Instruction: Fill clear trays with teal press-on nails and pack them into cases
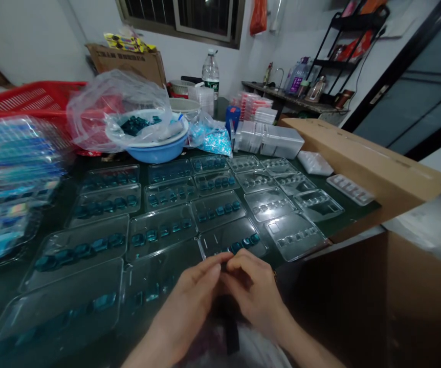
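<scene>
On my feed from the head camera, the person's left hand (184, 306) and right hand (253, 291) were raised together at the near edge of the counter (353, 217), and the fingers (239, 260) of both curved in until they met. I could not tell whether either grip was closed on something, because the fingers hid whatever lay between them. Just beyond the fingertips sat a clear plastic blister tray (232, 237) holding a row of small teal pieces, and another tray (162, 276) lay directly beneath the left hand's fingers. Similar trays covered the dark green counter surface in loose rows; those towards the right looked clear, with no teal showing. A tall, slumping stack of filled trays (13, 174) stood at the left, in front of a red plastic basket (32, 99). Farther back, I made out a blue basin (159, 151) with a white bowl and plastic bag inside, holding more teal pieces (138, 125). Beside it lay a bag of glittery blue bits (215, 143), then a block of stacked clear trays (266, 138). A cardboard box flap (362, 158) leaned in over the counter's right side.
</scene>
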{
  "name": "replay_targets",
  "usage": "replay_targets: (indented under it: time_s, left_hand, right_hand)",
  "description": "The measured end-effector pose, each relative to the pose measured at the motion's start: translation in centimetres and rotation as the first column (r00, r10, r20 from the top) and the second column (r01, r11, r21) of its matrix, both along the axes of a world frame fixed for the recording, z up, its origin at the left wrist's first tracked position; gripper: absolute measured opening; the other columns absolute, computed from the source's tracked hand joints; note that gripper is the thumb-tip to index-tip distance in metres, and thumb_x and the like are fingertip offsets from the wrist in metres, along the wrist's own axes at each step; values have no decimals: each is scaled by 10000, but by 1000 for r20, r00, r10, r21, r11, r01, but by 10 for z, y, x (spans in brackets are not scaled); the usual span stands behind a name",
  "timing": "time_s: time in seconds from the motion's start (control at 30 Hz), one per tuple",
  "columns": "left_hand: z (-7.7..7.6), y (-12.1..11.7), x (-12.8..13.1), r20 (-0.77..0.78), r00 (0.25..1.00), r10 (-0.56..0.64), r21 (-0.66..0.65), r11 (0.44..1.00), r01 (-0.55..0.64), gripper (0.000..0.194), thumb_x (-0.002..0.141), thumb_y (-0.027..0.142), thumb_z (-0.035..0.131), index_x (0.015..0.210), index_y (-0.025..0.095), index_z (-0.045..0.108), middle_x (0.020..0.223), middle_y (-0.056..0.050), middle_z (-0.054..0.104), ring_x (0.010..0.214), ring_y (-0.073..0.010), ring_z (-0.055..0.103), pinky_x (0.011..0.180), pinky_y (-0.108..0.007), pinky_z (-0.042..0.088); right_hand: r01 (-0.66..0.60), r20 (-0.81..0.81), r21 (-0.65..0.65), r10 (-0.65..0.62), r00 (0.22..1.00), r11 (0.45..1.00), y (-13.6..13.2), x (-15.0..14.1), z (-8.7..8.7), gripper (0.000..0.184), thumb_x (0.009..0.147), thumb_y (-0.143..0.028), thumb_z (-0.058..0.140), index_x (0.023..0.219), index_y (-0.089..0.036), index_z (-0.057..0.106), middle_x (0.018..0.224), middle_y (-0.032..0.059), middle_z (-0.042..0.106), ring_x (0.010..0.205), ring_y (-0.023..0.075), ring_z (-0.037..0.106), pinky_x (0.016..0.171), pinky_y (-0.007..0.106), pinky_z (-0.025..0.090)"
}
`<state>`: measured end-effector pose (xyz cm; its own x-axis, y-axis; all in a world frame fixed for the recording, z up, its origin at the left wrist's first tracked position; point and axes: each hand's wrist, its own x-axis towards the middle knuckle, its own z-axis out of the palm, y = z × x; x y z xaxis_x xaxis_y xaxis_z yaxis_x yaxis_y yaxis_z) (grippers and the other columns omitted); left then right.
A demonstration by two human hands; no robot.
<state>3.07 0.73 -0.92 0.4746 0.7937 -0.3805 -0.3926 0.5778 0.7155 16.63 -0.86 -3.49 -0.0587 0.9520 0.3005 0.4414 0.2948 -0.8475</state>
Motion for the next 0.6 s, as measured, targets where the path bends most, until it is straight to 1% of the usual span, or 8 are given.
replay_targets:
  time_s: [0.03,0.1,0.17,0.23,0.3,0.37,0.5,0.6]
  left_hand:
    - [-2,-1,-2,-110,994,-10,59,998,16,274,765,271,531,1011,169,598,818,-62,630,772,-167,550,769,-293,400]
    - [-3,0,-7,-322,947,23,176,984,35,270,735,269,573,984,170,606,754,-44,620,686,-141,534,670,-251,406]
    - [-4,3,-10,-423,905,51,229,972,52,227,702,263,610,902,156,618,679,-23,594,595,-109,500,572,-214,388]
    - [-4,5,-11,-384,923,-7,171,982,79,186,693,273,618,831,149,601,594,2,543,504,-81,449,478,-193,348]
    - [-7,6,-11,-262,961,-89,71,991,111,173,699,279,610,809,152,569,541,22,486,455,-68,403,408,-180,290]
    - [-12,6,-9,-151,980,-128,-3,992,129,171,694,261,615,810,157,544,535,29,455,448,-64,383,375,-171,241]
    - [-21,3,-5,-50,991,-124,-59,991,121,162,657,212,649,745,152,527,522,46,411,411,-36,325,359,-164,189]
    - [-21,3,-3,-62,995,-78,-41,996,75,193,599,167,686,695,151,519,529,55,411,398,-22,305,364,-161,189]
  right_hand:
    - [1,-68,-46,-4,998,999,0,0,2,85,755,-165,506,671,-177,509,651,-16,467,593,95,458,525,212,361]
    - [-18,-196,-142,-10,981,990,1,0,5,100,731,-159,535,641,-173,493,624,-33,446,565,81,426,501,195,335]
    - [-87,-316,-235,9,949,968,2,1,8,103,726,-170,550,635,-164,502,603,-42,441,552,73,408,497,185,326]
    - [-164,-406,-293,33,913,942,3,2,9,108,729,-190,556,633,-152,522,593,-41,452,544,69,404,500,182,326]
    - [-206,-459,-323,37,888,924,3,3,8,113,729,-202,561,635,-143,543,589,-37,466,540,68,407,505,184,326]
    - [-217,-491,-338,25,871,916,2,3,7,111,721,-205,569,634,-137,556,576,-37,467,533,68,406,500,183,320]
    - [-235,-530,-361,9,848,903,-1,2,8,124,706,-225,586,626,-136,554,555,-45,450,515,65,392,485,181,304]
    - [-233,-533,-374,-2,846,898,-3,2,10,141,709,-237,589,618,-136,549,544,-52,423,511,61,369,481,180,290]
